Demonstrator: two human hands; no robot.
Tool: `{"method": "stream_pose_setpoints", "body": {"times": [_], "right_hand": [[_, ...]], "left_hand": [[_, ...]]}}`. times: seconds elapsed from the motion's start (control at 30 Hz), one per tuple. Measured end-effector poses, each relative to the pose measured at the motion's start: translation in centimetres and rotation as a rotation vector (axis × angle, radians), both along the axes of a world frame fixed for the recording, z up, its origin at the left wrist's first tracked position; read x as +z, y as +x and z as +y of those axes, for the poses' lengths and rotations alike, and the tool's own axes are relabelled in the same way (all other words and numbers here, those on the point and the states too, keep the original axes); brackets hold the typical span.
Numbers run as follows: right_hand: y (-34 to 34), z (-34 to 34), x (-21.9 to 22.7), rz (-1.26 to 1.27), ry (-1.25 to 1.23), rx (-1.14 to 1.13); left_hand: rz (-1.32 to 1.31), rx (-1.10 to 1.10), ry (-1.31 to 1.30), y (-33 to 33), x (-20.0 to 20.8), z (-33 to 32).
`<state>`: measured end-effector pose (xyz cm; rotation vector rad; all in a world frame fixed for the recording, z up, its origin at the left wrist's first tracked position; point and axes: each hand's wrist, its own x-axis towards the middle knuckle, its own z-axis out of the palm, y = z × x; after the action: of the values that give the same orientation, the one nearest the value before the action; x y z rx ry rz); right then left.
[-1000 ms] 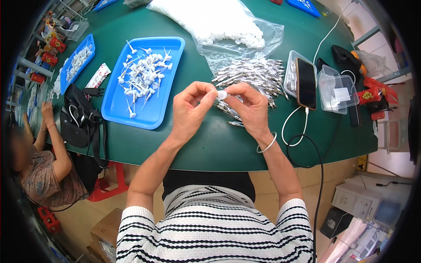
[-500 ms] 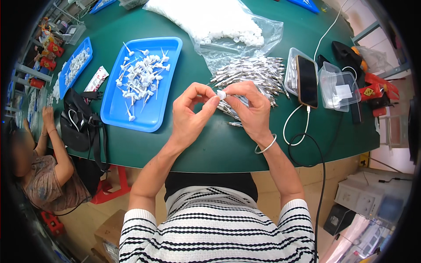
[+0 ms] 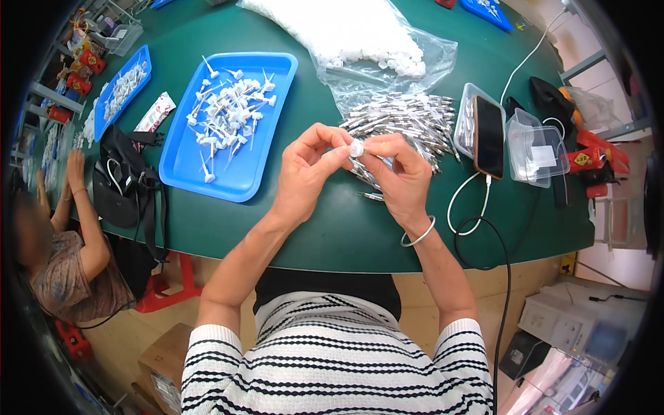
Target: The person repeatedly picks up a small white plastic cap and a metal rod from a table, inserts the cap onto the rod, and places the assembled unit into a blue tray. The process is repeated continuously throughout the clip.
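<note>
A small white plastic cap (image 3: 356, 148) sits between my fingertips, its round face showing. My left hand (image 3: 308, 173) pinches it from one side with thumb and forefinger. From the other side my right hand (image 3: 401, 176) grips it the same way; whether a metal pin is also in those fingers is hidden. Just beyond the hands lies a heap of thin metal pins (image 3: 408, 114). To the left, a blue tray (image 3: 238, 181) holds many white caps with pins sticking out. Behind the heap, a clear plastic bag (image 3: 436, 59) spills loose white caps.
A phone (image 3: 489, 138) with a white cable lies at the right, by clear plastic boxes (image 3: 532, 145). A black bag (image 3: 117, 180) rests at the left edge, near a second blue tray (image 3: 142, 86). A co-worker (image 3: 72, 259) sits at the far left. A black cable (image 3: 510, 311) hangs beside my right arm.
The cap has turned slightly in my fingers, and its round face shows more now. Both hands keep their pinch. The whole view has shifted a little.
</note>
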<state>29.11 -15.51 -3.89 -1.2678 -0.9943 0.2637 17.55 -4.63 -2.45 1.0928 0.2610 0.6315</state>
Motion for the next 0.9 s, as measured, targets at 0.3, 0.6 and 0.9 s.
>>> {"method": "stream_pose_setpoints", "body": {"times": [0.3, 0.6, 0.9], "right_hand": [[0.0, 0.0, 0.2, 0.150, -0.006, 0.116], [0.5, -0.1, 0.7, 0.396, -0.030, 0.337], [0.8, -0.1, 0.6, 0.350, -0.046, 0.342]], "left_hand": [[0.006, -0.124, -0.127, -0.5, 0.1, 0.6], [0.082, -0.141, -0.203, -1.2, 1.0, 1.4], [0.025, 0.154, 0.627, -1.2, -0.1, 1.5]]}}
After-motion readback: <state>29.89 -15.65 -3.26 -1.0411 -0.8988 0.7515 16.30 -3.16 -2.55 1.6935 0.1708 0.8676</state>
